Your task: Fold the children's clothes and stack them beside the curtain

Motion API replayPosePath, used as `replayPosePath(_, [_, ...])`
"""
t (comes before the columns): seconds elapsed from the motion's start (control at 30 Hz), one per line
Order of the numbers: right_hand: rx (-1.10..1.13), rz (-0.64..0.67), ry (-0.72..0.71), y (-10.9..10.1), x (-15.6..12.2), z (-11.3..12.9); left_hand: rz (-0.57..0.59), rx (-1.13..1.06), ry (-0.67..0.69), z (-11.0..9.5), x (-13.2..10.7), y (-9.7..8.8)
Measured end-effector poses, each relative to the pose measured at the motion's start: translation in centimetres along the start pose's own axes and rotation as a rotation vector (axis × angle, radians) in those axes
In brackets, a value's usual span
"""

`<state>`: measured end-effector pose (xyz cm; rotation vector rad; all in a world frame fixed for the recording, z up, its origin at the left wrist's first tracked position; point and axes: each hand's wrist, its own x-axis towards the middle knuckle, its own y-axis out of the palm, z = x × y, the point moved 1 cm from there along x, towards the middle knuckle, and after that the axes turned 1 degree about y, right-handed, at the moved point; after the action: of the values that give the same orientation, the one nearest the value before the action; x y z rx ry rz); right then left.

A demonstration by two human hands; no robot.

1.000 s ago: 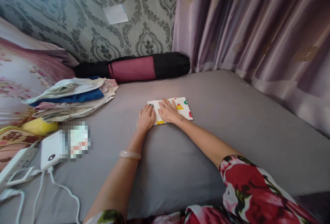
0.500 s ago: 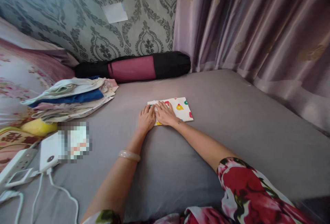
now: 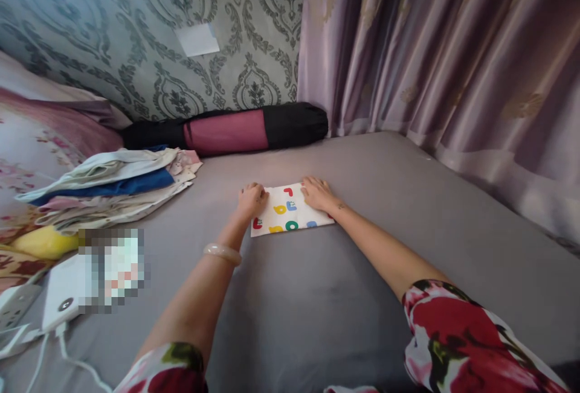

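A white folded cloth (image 3: 281, 217) printed with colourful letter-like shapes lies flat on the grey bed sheet (image 3: 290, 302). At its far left corner is my left hand (image 3: 254, 200), fingers curled on the edge; a pale bangle circles that wrist. My right hand (image 3: 319, 194) has its bent fingers closed on the far right corner and covers it. The printed middle of the cloth shows between both hands. Fingertips and the cloth's underside are hidden.
Stacked folded clothes (image 3: 122, 182) lie at left. Nearer are a yellow cushion-like object (image 3: 48, 242), a white power bank (image 3: 67, 287) with cables, and a power strip (image 3: 17, 305). A black and pink long bag (image 3: 226, 130) rests against the wall; curtains (image 3: 408, 55) hang at right.
My hands have moved apart from the cloth's left part to its two far corners. The cloth's printed pattern looks different and its near edge sits lower. The view has tilted slightly up.
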<state>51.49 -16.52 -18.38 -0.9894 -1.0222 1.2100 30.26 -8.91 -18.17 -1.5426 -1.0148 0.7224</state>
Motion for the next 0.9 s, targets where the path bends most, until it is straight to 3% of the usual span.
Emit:
replayPosePath(0.13, [-0.043, 0.056, -0.003, -0.4, 0.8, -1.4, 0.046, -0.073, -0.090, 0.7, 2.0, -0.1])
replayPosePath(0.3, [-0.062, 0.104, 0.001, -0.7, 2.2, -1.4, 0.157, -0.161, -0.171, 0.9, 3.3, -0.8])
replayPosePath(0.5, [-0.006, 0.217, 0.124, -1.6, 3.9, -1.0, 0.168, -0.292, -0.191, 1.0, 3.8, -0.8])
replayPosePath(0.63, [0.041, 0.217, 0.160, -2.3, 4.3, -0.8, 0.154, -0.413, -0.172, 0.9, 3.5, -1.0])
replayPosePath(0.8, [0.160, 0.218, 0.104, -3.2, 4.0, -1.1, 0.142, -0.564, -0.111, 0.8, 2.8, -3.0])
replayPosePath(0.9, [0.258, 0.186, 0.056, -4.0, 3.9, -1.6, 0.194, -0.741, -0.060, 0.9, 2.3, -4.8])
